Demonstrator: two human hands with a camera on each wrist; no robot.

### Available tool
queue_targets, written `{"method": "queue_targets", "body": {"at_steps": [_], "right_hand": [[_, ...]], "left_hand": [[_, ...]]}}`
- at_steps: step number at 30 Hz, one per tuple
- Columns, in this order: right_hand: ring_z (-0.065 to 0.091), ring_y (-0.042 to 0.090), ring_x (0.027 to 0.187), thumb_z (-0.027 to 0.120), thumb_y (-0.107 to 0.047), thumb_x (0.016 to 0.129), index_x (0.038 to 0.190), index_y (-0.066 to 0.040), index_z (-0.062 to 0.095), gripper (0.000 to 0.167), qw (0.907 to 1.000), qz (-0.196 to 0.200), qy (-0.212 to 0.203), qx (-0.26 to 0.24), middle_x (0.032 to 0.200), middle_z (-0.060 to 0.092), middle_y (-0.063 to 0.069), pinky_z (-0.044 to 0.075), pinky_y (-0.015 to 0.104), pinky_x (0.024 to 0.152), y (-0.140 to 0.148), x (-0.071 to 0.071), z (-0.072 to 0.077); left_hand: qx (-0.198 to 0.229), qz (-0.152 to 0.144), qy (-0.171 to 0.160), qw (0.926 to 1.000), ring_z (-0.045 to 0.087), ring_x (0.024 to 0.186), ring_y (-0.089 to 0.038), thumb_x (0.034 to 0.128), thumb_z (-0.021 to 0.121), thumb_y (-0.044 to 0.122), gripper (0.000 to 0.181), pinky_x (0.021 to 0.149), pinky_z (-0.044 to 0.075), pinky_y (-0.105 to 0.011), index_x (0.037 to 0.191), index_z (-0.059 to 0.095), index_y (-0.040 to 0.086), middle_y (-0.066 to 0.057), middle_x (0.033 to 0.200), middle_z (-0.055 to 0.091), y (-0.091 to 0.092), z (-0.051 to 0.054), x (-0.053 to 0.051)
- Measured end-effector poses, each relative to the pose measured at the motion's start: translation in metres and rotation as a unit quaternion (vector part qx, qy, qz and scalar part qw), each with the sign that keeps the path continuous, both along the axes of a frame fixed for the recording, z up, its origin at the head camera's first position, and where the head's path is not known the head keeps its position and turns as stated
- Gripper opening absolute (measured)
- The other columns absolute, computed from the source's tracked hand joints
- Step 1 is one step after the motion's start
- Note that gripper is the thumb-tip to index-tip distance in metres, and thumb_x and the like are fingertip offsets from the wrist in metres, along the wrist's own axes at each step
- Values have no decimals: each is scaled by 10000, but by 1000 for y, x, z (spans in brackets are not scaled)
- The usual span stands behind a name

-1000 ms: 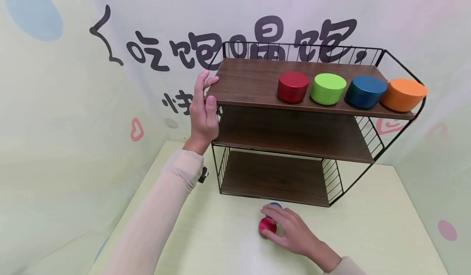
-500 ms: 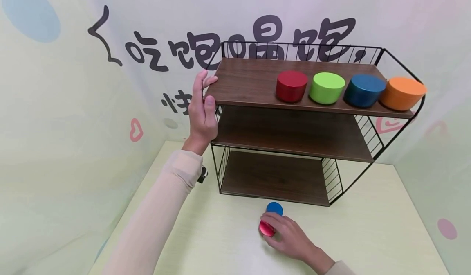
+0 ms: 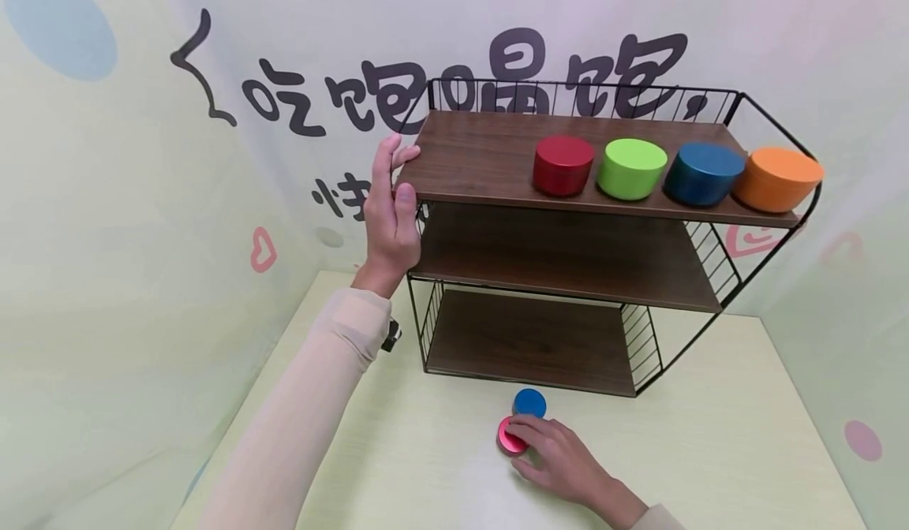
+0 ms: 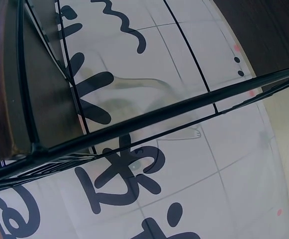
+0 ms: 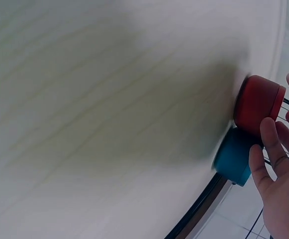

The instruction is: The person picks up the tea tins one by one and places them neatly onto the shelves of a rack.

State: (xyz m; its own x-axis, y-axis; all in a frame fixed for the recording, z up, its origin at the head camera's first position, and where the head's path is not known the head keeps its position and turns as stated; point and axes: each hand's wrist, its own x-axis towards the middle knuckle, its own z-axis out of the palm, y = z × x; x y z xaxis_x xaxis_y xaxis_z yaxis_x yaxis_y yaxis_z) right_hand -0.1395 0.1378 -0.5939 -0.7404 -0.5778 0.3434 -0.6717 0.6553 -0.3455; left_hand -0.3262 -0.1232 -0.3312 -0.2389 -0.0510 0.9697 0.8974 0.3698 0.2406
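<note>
My left hand (image 3: 390,226) grips the upper left side of a shelf rack (image 3: 497,199), thumb at the front and fingertips over the top board's edge. The left wrist view shows the rack's black wire frame (image 4: 149,117) and a bit of finger at the corner. On the table, my right hand (image 3: 564,460) reaches over a small round red tin (image 3: 506,437), fingertips at its top and thumb apart from it. A blue tin (image 3: 529,402) stands right behind the red one. In the right wrist view, the fingers (image 5: 271,139) are loosely spread beside both tins.
On the top board stand a larger dark red tin (image 3: 563,167), a green tin (image 3: 632,169), a dark blue tin (image 3: 705,175) and an orange tin (image 3: 777,181). The rack has three brown boards and stands on a pale table (image 3: 419,451) before a printed curtain.
My right fingers have drawn back off the blue tin, which now shows fully. They closed around the red tin, then loosened; it sits slightly further left. My left hand keeps its place.
</note>
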Motion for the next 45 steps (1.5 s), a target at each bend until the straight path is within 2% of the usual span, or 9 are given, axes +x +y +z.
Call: {"method": "queue_targets", "body": {"at_steps": [4,9,15,20,28,35,45], "right_hand": [[668,211,1035,858,-299,753,1218,-123,687,526,10000,-39,80,-28,1256,651,49,561,405,813,0,-1,-3],[670,204,998,864,-314,746,1232,-144,685,544,9999,-86,139,-37,1263,632,45,563,392,782,-1,-3,-6],[664,216,1029,853,-325,763,1250,-156,682,544,9998,-165,-70,127,1277,624,54,565,405,790,-2,-3,-4],[661,238,1039,825,-313,801,1285,-173,658,531,9987,-201,-418,223,1311,596,56,565,435,799,-4,-3,-6],[672,244,1003,807,-244,829,1273,-125,653,485,9987,-48,-499,-53,1282,590,87,571,388,806,-6,-3,-8],[667,228,991,799,-275,842,1277,-134,654,480,9980,97,-617,55,1268,586,81,572,357,803,-6,-3,1],[667,217,965,835,-234,804,1246,-95,661,495,9984,546,-15,123,1229,594,88,577,347,778,-4,-10,28]], "left_hand": [[25,0,6,10000,574,1146,-392,1057,354,331,546,1065,365,-409,1351,423,-123,-271,1163,634,1,1,1],[0,-8,-8,10000,576,1163,-367,1053,355,381,579,1068,364,-404,1371,426,-98,-237,1187,642,0,-1,0],[-25,-18,-21,10000,574,1179,-348,1047,362,390,578,1070,364,-406,1384,428,-74,-213,1206,644,0,0,0],[-15,3,27,10000,578,1171,-352,1046,360,357,556,1067,365,-411,1380,429,-82,-219,1197,646,0,0,-1],[-18,31,28,10000,579,1168,-352,1047,354,339,547,1073,360,-410,1375,428,-92,-224,1189,646,0,-1,-2],[-17,57,-19,10000,576,1172,-352,1051,344,350,552,1067,362,-403,1375,424,-90,-230,1191,643,0,-1,-1],[-19,81,-33,10000,573,1161,-370,1050,348,291,518,1062,364,-395,1358,418,-120,-260,1173,636,1,0,1]]}}
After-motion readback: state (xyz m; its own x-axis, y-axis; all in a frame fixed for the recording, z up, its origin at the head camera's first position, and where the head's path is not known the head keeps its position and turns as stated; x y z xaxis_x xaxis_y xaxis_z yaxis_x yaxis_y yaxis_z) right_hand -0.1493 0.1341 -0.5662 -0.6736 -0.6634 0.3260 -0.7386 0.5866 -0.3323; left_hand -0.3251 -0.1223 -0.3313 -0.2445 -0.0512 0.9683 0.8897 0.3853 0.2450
